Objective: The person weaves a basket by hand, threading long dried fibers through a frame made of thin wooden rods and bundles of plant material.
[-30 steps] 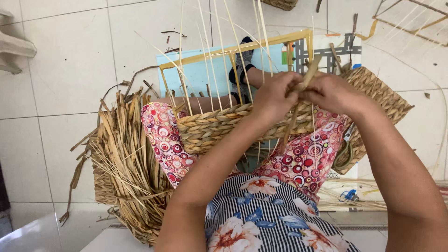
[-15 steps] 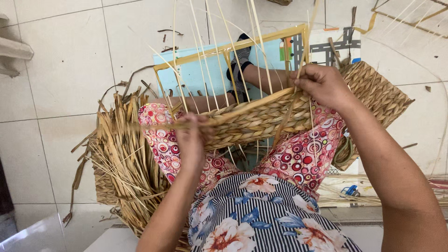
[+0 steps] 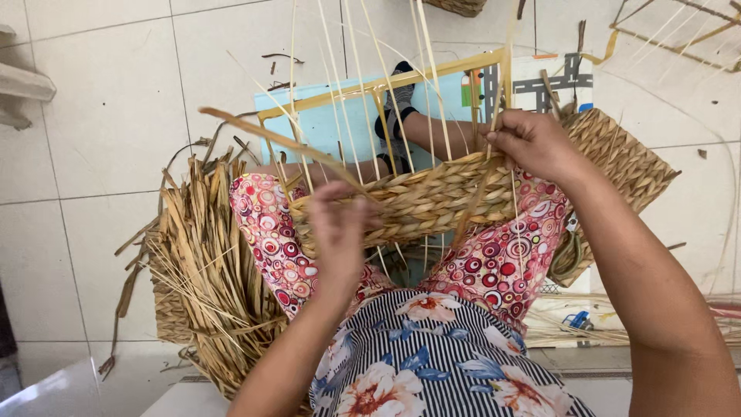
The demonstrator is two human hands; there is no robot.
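At frame centre, half-woven straw basket [image 3: 432, 202], golden plaits with thin upright stakes; left hand [image 3: 338, 232] pinching a long reed strand [image 3: 278, 140], right hand [image 3: 532, 143] clenched on the rim.

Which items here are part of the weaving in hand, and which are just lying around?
In use:
- half-woven basket
- left hand holding a flat straw strand
- right hand at the basket's rim
- thin upright stakes

Lying about:
- pile of dried straw
- finished woven piece
- blue mat
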